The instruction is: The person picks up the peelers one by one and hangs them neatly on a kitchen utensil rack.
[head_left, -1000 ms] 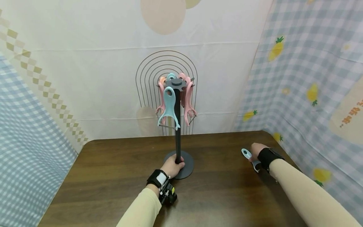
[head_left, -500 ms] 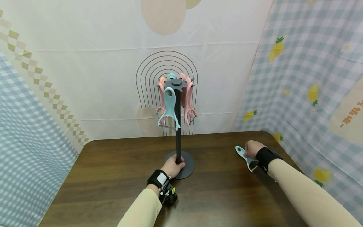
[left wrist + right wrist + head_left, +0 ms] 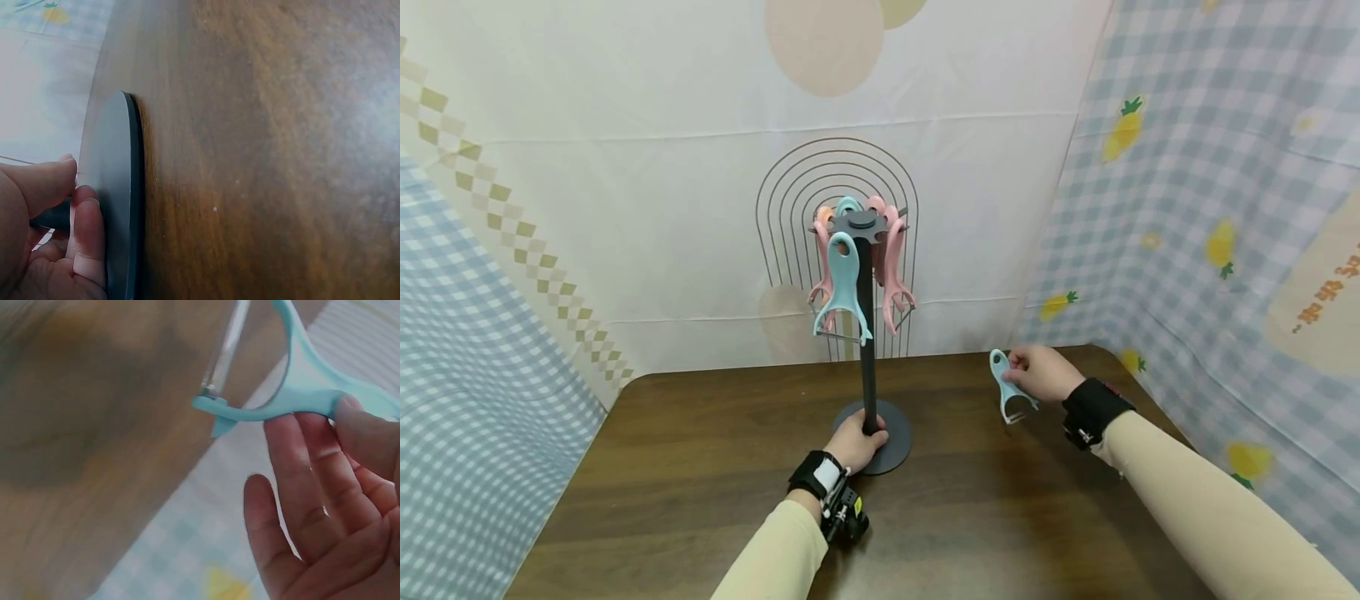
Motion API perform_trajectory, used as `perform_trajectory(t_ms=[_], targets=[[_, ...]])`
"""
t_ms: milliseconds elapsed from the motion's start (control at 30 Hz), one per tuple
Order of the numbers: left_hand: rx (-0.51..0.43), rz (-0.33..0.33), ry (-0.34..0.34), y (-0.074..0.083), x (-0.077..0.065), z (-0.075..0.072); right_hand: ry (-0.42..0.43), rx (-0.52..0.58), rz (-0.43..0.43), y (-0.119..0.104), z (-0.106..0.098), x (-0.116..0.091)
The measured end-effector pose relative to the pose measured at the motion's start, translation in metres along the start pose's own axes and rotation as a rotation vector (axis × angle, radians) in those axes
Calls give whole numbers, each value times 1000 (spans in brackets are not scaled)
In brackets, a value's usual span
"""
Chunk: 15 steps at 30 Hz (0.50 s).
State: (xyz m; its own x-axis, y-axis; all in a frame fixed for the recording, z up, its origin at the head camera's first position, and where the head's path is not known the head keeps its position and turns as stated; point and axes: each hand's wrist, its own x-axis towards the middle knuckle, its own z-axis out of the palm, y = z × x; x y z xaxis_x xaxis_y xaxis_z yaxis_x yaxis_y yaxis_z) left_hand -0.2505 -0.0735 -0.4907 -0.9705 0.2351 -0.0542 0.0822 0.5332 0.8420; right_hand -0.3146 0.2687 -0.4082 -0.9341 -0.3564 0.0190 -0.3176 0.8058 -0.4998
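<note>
My left hand point(image 3: 854, 442) grips the black post point(image 3: 868, 367) of a stand low down, just above its round dark base point(image 3: 895, 437). The left wrist view shows the thumb and fingers curled about the post beside the base point(image 3: 119, 187). Out to the right, my right hand point(image 3: 1045, 372) pinches a light blue peeler point(image 3: 1007, 385) between thumb and fingers, its handle hole up and its blade end down, above the table. The blade point(image 3: 228, 347) shows in the right wrist view. On the stand's top hooks hang a blue peeler point(image 3: 845, 279), several pink peelers point(image 3: 892, 267) and an orange one point(image 3: 825, 214), partly hidden.
The brown wooden table point(image 3: 700, 483) reaches back to a white patterned cloth point(image 3: 662, 208). Blue checked cloths hang along the left side point(image 3: 475, 375) and the right side point(image 3: 1180, 167).
My right hand has moved left and upward with the blue peeler, which has turned more upright. My left hand stays on the post.
</note>
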Motion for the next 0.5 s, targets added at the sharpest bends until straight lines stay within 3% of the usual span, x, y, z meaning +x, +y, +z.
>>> perform_trajectory(t_ms=[500], targets=[[-8, 2, -2, -2, 1, 1, 143, 168, -142, -76, -29, 6]])
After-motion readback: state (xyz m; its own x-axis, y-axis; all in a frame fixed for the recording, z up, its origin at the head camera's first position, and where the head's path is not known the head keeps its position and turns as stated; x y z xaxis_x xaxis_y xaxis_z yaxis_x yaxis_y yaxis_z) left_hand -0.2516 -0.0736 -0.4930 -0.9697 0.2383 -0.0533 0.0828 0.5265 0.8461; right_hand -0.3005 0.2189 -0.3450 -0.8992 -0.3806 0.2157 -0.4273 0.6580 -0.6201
